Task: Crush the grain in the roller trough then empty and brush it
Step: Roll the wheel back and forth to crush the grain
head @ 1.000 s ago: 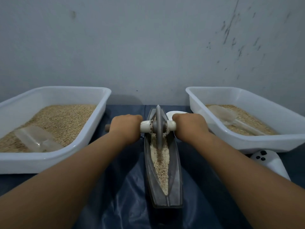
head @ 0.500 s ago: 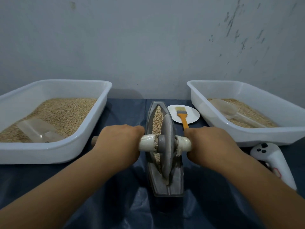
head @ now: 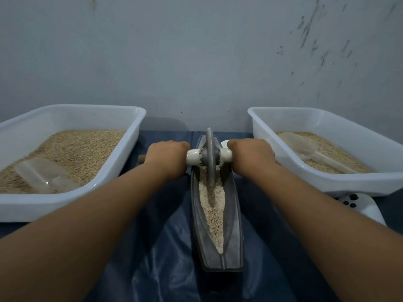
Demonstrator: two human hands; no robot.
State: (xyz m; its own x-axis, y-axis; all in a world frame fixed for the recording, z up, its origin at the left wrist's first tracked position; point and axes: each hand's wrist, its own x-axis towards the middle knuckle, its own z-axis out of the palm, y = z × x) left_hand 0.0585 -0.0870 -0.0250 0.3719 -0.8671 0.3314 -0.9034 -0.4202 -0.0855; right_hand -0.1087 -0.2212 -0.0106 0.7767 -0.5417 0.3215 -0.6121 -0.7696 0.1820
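A dark, boat-shaped roller trough [head: 235, 232] lies lengthwise on the table in front of me, with crushed pale grain [head: 212, 205] along its groove. The grey roller wheel [head: 210, 155] stands upright in the far half of the trough. My left hand [head: 166, 158] grips the axle handle to the left of the wheel, and my right hand [head: 250, 156] grips the handle to the right. A white sleeve [head: 193, 156] of the axle shows beside each fist. The brush is hidden behind my right hand.
A white tub [head: 122, 153] of grain with a clear scoop [head: 41, 176] stands at the left. Another white tub [head: 357, 182] with grain and a clear scoop [head: 305, 147] stands at the right. A white controller [head: 359, 208] lies near the right tub. A grey wall rises close behind.
Both hands have pushed the wheel from the near end of the trough to its far half. The small plate with the brush is now covered by my right hand.
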